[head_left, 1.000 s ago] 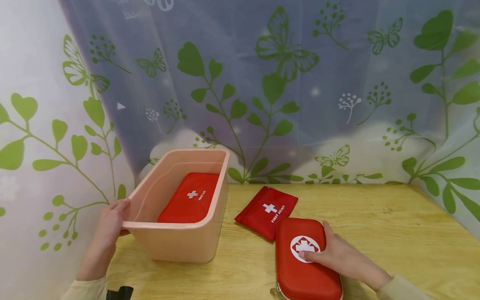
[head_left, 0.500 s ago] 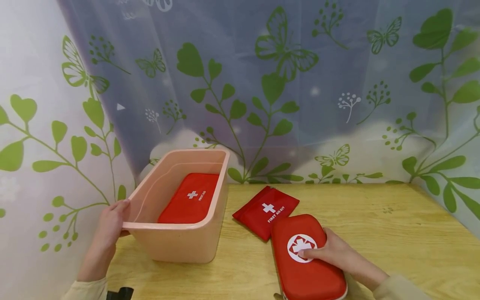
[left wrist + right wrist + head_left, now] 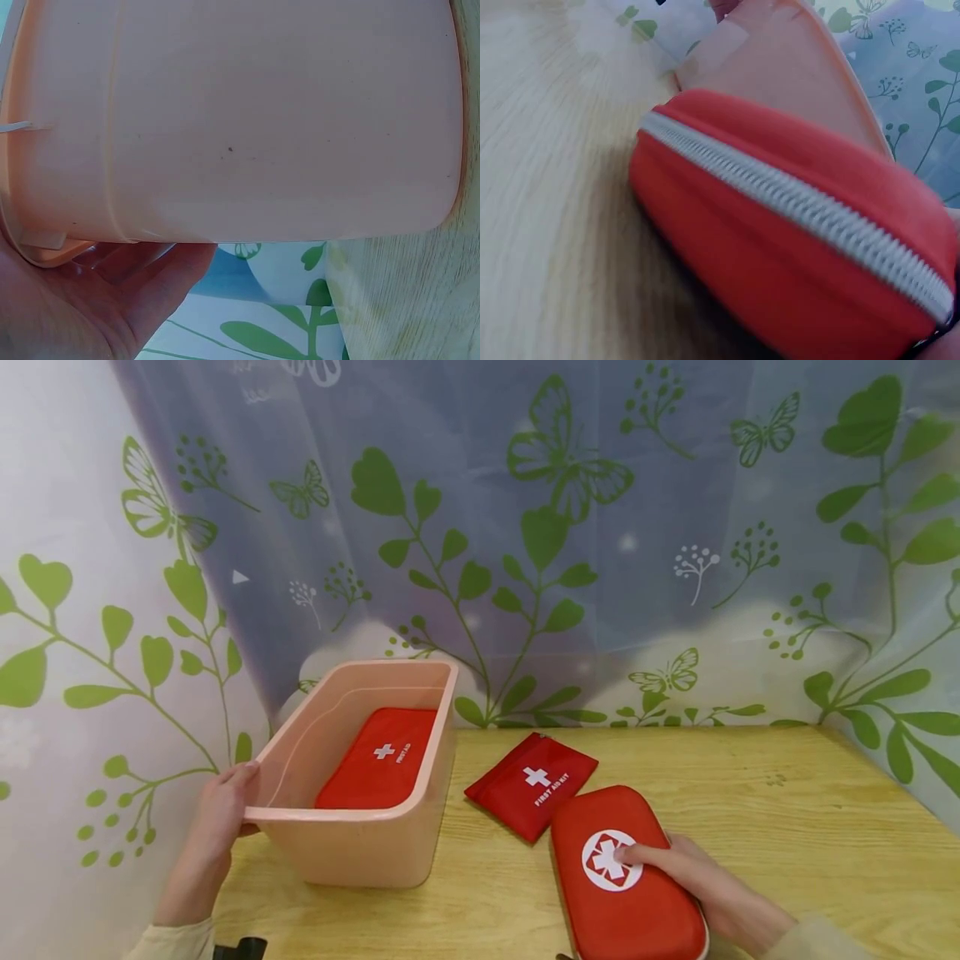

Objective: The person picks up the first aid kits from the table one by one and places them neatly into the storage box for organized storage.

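My left hand [image 3: 217, 822] grips the near left corner of a pink plastic bin [image 3: 360, 852], thumb over the rim and fingers underneath. In the left wrist view the fingers [image 3: 169, 281] curl under that rim beside the bin's wall [image 3: 262, 135]. Inside the bin lies a red first aid pouch [image 3: 378, 760] with a white cross. My right hand [image 3: 712, 885] holds a red hard zip case [image 3: 622, 902] by its right side, thumb on top by the round white emblem. The case's grey zipper [image 3: 795, 202] faces the right wrist camera, and its end tilts above the table.
A flat red first aid kit pouch [image 3: 528, 785] lies on the wooden table [image 3: 810, 818] between the bin and the case, close to the case's far end. A leaf-patterned curtain [image 3: 675, 635] hangs behind. A small black object [image 3: 247, 947] shows at the front left.
The right hand has turned the red case and shifted it slightly, its near end moving right. The flat pouch moved a little left early on. The left hand and bin stay in place.
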{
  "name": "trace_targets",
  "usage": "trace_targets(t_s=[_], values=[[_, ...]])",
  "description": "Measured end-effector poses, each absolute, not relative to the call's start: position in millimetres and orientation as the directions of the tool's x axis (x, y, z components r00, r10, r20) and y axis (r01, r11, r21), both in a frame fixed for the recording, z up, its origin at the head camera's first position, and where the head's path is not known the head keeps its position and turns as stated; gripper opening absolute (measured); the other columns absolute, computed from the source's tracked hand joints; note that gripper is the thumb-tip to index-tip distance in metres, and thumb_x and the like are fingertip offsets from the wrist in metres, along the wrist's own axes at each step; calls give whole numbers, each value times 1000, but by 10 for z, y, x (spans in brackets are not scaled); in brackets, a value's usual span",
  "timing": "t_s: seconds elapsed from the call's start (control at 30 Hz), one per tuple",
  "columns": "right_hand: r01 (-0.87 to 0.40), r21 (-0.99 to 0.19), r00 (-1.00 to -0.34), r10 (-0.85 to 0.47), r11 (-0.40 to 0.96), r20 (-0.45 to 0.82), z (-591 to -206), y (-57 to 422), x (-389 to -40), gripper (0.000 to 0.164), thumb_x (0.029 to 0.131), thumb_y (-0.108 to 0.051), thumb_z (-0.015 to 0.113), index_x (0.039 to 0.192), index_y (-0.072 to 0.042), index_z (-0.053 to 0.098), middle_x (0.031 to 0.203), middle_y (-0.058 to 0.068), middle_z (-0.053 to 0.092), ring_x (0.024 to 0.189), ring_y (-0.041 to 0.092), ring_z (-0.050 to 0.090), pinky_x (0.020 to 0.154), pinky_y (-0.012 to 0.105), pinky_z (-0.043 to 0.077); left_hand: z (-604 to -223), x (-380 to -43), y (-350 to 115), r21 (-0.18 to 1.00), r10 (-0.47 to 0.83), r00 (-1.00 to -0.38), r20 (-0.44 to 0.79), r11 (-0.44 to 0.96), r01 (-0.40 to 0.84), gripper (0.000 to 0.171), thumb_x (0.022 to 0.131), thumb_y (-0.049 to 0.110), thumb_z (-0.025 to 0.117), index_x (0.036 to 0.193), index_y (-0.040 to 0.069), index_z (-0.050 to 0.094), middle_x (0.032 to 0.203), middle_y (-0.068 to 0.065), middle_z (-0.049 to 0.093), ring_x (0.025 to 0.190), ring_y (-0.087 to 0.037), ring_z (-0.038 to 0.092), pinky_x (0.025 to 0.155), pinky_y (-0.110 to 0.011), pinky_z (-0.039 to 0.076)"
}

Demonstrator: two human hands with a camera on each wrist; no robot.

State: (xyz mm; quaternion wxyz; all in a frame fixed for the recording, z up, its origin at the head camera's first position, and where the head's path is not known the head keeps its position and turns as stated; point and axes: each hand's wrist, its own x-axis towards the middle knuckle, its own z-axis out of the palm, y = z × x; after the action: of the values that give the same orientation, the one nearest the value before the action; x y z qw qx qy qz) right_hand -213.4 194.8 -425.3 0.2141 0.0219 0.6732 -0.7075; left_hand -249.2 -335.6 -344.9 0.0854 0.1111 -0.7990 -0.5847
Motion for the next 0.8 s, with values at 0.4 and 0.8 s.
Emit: trace_targets(t_s=[0.4,0.8], values=[[358,-932,-910,-244,-59,-335,-4258,2011,-2154,61,96,-46,58,134,-1,40,104,11,70,89,35,70,80,45,57,-3466,-2481,-3357,952,-297,-955,23,299,-70,57,104,32,36,137,-15,40,87,0,60,68,-8,61,61,-29,56],[361,-931,-911,-237,-62,-338,-4137,2015,-2266,59,97,-53,52,130,-4,48,103,5,70,86,24,70,80,35,55,-3478,-2492,-3351,946,-324,-945,35,315,-73,57,103,32,39,137,-14,41,91,-4,60,66,-8,60,59,-31,56]])
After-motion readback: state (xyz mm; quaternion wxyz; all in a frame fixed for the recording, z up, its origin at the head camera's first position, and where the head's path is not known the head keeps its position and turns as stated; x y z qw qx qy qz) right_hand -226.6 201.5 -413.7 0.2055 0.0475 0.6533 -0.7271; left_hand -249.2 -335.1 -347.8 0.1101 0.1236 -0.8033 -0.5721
